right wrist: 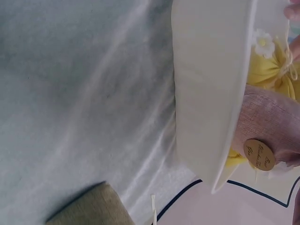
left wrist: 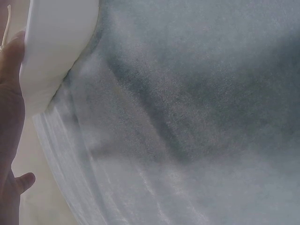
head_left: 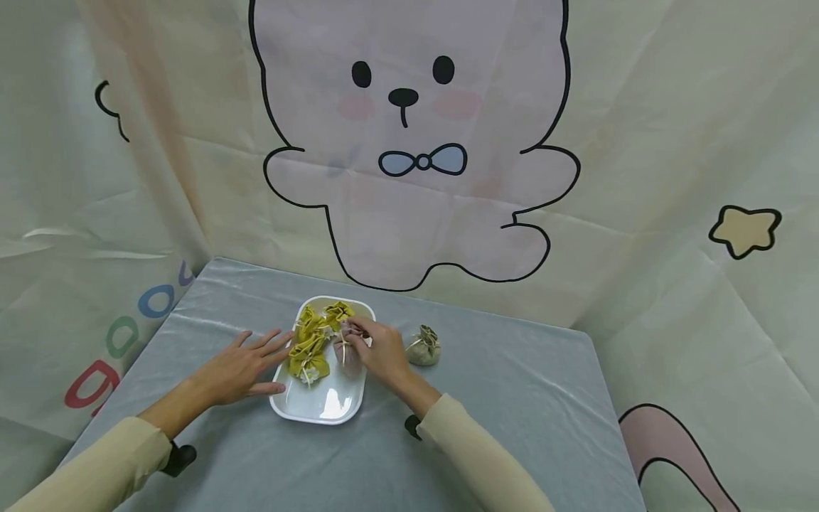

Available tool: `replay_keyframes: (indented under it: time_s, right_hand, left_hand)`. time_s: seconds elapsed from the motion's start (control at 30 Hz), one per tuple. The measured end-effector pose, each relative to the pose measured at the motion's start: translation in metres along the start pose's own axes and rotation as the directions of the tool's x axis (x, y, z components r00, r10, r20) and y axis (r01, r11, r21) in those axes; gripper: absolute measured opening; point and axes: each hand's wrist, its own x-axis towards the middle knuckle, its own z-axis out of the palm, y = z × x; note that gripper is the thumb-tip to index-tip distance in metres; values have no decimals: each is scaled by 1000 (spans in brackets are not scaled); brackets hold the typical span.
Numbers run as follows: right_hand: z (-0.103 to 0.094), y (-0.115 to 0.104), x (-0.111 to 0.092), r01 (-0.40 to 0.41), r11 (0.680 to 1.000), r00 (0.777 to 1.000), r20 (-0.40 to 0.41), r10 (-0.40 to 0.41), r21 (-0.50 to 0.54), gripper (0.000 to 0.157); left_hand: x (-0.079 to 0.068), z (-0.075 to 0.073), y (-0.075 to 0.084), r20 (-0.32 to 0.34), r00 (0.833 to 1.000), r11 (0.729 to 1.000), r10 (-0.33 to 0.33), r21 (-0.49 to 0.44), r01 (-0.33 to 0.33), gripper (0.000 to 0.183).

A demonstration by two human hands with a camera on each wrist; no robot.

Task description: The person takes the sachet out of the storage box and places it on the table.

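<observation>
A white tray (head_left: pixel 313 410) holds yellow drawstring pouches (head_left: pixel 308 350), some with a white flower. My left hand (head_left: pixel 246 366) is spread at the tray's left rim, fingers straight; the left wrist view shows its thumb (left wrist: pixel 11 61) against the tray's side. With my right hand (head_left: pixel 384 352) I pinch the gathered top of a dusty-pink drawstring pouch (head_left: pixel 346 355), which is inside the tray, right of the yellow ones. A round brown tag (right wrist: pixel 259 154) shows on that pouch in the right wrist view. Whether the pouch's base touches the tray is hard to tell.
An olive-grey drawstring pouch (head_left: pixel 424 348) stands on the table, to the right of the tray and just beyond my right wrist. Grey-blue cloth (head_left: pixel 512 398) covers the table. Behind it hangs a printed fabric backdrop (head_left: pixel 416 235) with a bear.
</observation>
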Motion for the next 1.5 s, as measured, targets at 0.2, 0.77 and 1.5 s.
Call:
replay_keyframes:
  time_s: [0.2,0.77,1.5]
  right_hand:
    - [-15,2,2,16,999,1000,6,-16,38,26]
    - [-55,19,2,59,998,994,-94,-58,8,23]
    - [-31,62,-25,-77,974,997,-29,73,-212,21]
  left_hand:
    - [0,-2,1,5,1000,1000,-2,-4,2,70]
    - [-1,1,0,0,1000,1000,7,17,-7,71]
    - [0,4,-1,-14,1000,1000,4,8,-4,70]
